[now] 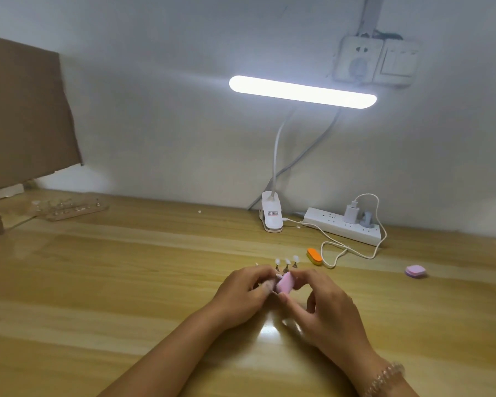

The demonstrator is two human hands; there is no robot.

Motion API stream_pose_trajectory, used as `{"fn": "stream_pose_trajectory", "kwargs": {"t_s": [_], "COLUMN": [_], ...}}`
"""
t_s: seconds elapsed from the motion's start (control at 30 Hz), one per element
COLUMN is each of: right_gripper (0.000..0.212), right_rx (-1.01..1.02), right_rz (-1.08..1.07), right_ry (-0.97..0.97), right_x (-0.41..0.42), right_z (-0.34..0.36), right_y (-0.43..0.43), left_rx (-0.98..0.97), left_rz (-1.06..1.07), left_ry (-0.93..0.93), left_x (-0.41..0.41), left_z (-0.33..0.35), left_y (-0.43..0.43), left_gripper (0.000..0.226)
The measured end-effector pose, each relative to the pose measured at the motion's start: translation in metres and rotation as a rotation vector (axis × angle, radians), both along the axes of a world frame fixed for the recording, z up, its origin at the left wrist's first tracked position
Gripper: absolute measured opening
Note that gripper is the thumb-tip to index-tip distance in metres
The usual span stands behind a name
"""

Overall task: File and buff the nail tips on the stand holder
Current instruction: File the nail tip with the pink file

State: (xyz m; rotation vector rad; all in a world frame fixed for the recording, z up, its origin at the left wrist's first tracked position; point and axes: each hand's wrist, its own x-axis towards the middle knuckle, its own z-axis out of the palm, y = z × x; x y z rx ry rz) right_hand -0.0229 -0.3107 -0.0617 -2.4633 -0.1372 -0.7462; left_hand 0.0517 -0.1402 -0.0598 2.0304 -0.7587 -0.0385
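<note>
Three nail tips [287, 261] top the stand holder [285, 270]; left hand [246, 287] grips it, right hand [327, 308] pinches pink buffer [285, 283].

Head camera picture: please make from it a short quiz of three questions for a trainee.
1. True or false: the orange buffer lies on the table, apart from both hands.
2. Which hand pinches the pink buffer block? A: left hand. B: right hand.
3. Fill in: the white charger is plugged into the ___.

Key: 1 true; 2 B; 3 power strip.
</note>
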Motion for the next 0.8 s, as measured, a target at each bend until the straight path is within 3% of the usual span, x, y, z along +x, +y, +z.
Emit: {"fn": "stream_pose_trajectory", "kwargs": {"t_s": [0.2,0.33,0.5,0.8], "right_gripper": [0.03,0.028,0.04,0.032], "right_rx": [0.058,0.119,0.068,0.061], "right_rz": [0.016,-0.012,0.034,0.035], "right_ry": [0.021,0.035,0.046,0.082], "right_x": [-0.0005,0.0004,-0.004,-0.0035], "right_z": [0.0013,0.0016,0.0042,0.0046], "right_y": [0.0025,-0.0003,0.0043,0.0037], "left_rx": [-0.035,-0.035,0.03,0.058], "left_rz": [-0.005,-0.012,-0.008,-0.026], "left_ry": [0.026,0.036,0.0,0.002], "left_x": [0.0,-0.0008,-0.0009,-0.0003], "left_z": [0.0022,0.0016,0.0011,0.0037], "left_y": [0.0003,-0.0006,0.0,0.0006], "left_gripper": [0.033,0.02,0.019,0.022]}}
